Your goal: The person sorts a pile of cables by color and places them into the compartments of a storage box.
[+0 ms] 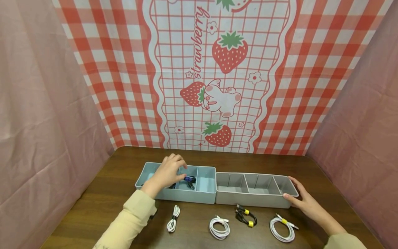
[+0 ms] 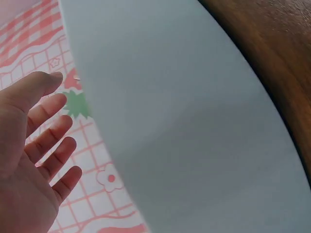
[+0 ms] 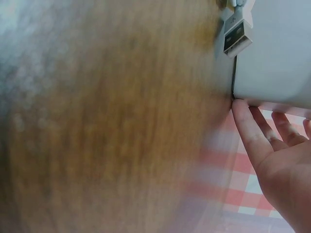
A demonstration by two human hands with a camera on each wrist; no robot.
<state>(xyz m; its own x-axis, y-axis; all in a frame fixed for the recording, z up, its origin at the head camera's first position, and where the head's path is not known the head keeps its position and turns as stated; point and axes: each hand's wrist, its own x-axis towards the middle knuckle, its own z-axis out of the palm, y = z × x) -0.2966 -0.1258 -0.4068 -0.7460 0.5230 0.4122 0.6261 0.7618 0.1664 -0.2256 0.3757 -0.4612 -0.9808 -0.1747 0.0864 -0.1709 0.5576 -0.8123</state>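
A light blue divided organizer (image 1: pixel 186 197) stands end to end with a grey divided organizer (image 1: pixel 245 200). My left hand (image 1: pixel 168 174) reaches over the blue one, fingers loosely bent. Its thumb is close to a dark cable with a blue band (image 1: pixel 190 180) lying in a compartment. In the left wrist view the left hand (image 2: pixel 39 150) holds nothing, beside the organizer's pale wall (image 2: pixel 184 111). Another dark item shows partly under that hand. At the grey organizer's right end, my right hand (image 1: pixel 306 204) touches the corners with extended thumb and fingers (image 3: pixel 252 131).
On the wooden table (image 1: pixel 102 193), in front of the organizers, lie a bundled white cable (image 1: pixel 173 218), a coiled white cable (image 1: pixel 219 228), a black cable with yellow ties (image 1: pixel 245 216) and a white coil with a yellow tie (image 1: pixel 282 229). A strawberry-print cloth (image 1: pixel 214 86) hangs behind.
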